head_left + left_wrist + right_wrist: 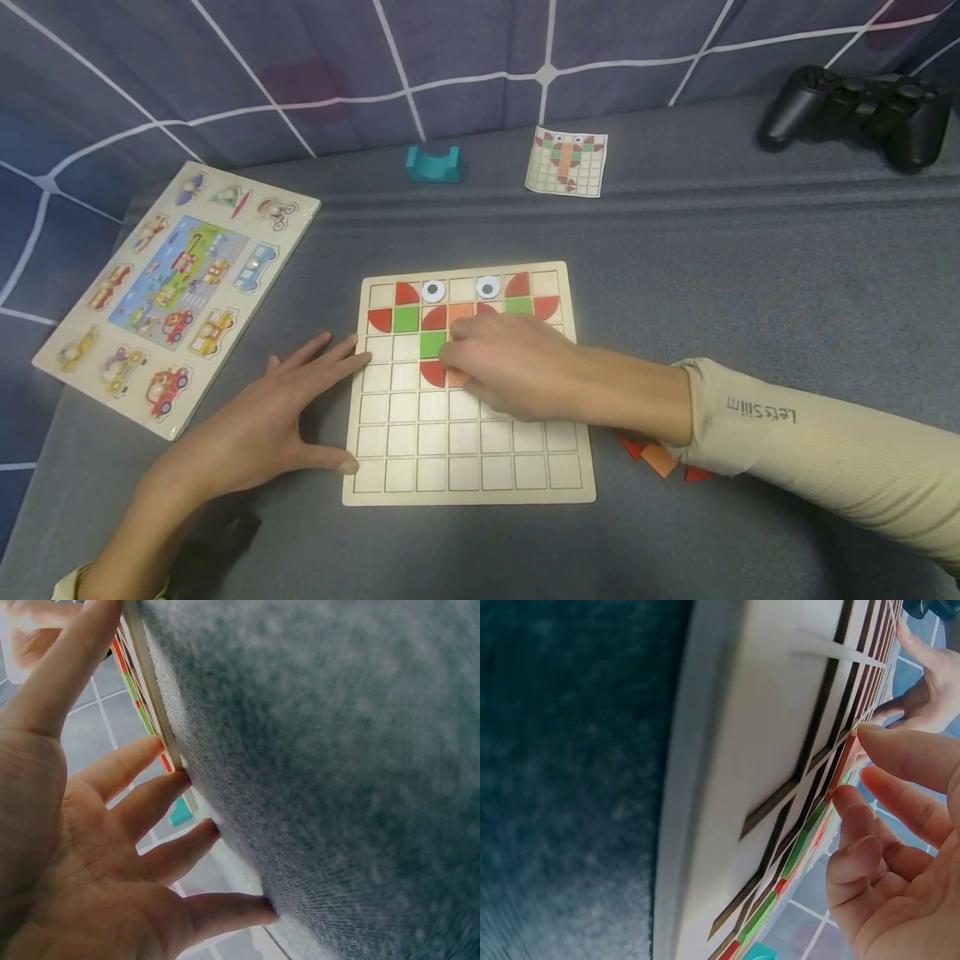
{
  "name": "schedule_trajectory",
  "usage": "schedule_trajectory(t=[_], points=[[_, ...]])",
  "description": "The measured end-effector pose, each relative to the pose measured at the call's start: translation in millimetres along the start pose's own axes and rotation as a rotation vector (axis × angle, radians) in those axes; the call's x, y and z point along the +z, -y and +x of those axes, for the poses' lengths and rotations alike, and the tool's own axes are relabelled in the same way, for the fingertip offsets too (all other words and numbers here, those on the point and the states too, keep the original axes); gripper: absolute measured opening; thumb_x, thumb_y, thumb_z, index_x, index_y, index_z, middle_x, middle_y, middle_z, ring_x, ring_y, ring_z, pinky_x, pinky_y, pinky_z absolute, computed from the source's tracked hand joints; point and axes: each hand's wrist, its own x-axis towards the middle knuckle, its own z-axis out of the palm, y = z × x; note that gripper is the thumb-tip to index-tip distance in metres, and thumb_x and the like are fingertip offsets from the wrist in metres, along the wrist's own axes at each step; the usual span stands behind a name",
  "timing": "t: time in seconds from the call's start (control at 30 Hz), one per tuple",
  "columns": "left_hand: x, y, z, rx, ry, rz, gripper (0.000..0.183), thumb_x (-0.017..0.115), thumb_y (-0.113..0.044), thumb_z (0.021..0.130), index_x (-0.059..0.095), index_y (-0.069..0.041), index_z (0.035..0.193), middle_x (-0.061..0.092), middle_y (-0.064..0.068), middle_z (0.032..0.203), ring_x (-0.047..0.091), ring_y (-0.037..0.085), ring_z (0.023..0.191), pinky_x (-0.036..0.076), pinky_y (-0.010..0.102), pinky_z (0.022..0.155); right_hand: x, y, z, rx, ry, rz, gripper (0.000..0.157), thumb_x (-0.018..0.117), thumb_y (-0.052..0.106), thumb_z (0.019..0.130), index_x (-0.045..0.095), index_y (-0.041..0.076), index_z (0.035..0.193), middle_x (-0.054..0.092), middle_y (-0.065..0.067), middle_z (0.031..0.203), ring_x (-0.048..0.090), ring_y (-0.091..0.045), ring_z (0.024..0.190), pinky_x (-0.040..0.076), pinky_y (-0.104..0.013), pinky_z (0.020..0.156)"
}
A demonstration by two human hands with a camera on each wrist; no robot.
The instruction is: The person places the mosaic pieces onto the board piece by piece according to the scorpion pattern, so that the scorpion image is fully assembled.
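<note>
A square wooden grid board [386, 475] lies flat in the middle of the head view, with red quarter-circle tiles [380, 320], green square tiles [407, 319], orange tiles [461, 312] and two eye tiles [433, 291] in its upper rows. My right hand [517, 362] reaches over the board, its fingers curled down at the middle column. In the right wrist view its thumb and fingertips pinch at an orange tile [845, 761] at the board surface; the hand partly hides it from above. My left hand [262, 425] spreads at the board's left edge, fingertips and thumb touching it.
Loose red and orange tiles [659, 460] lie under the right forearm. A pattern card [566, 162] and a teal block [433, 164] stand behind the board. On the left is a vehicle knob puzzle [180, 300]; a black game controller [855, 117] sits at the back right.
</note>
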Motion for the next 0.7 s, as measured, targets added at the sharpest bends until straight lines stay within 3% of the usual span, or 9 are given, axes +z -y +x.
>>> schedule_trajectory(t=[0.27, 0.5, 0.7], points=[[0.3, 1.7, -1.6, 0.026, -0.011, -0.005, 0.110, 0.081, -0.067, 0.060, 0.040, -0.021, 0.152, 0.025, 0.011, 0.161, 0.010, 0.039, 0.148, 0.008, 0.080, 0.101, 0.1, 0.8, 4.8, -0.021, -0.007, 0.062, 0.017, 0.065, 0.008, 0.091, 0.072, 0.013, 0.105, 0.064, 0.003, 0.095, 0.056, -0.013, 0.086, 0.048, -0.026, 0.074], [-0.3, 2.0, -2.0, 0.028, -0.010, -0.006, 0.110, 0.080, -0.068, 0.061, 0.040, -0.021, 0.152, 0.025, 0.012, 0.161, 0.011, 0.039, 0.148, 0.008, 0.080, 0.101, -0.2, 1.2, 11.4, -0.035, 0.025, 0.153, 0.014, 0.062, 0.004, 0.089, 0.068, 0.016, 0.092, 0.057, 0.009, 0.079, 0.052, -0.010, 0.077, 0.045, -0.024, 0.069], [-0.5, 1.8, -1.7, 0.024, -0.007, -0.005, 0.111, 0.079, -0.070, 0.060, 0.039, -0.022, 0.153, 0.025, 0.012, 0.161, 0.010, 0.039, 0.148, 0.009, 0.080, 0.101, 0.0, 0.8, 12.1, -0.034, 0.051, 0.177, 0.015, 0.063, 0.003, 0.089, 0.069, 0.015, 0.096, 0.064, 0.008, 0.085, 0.054, -0.009, 0.079, 0.046, -0.024, 0.073]])
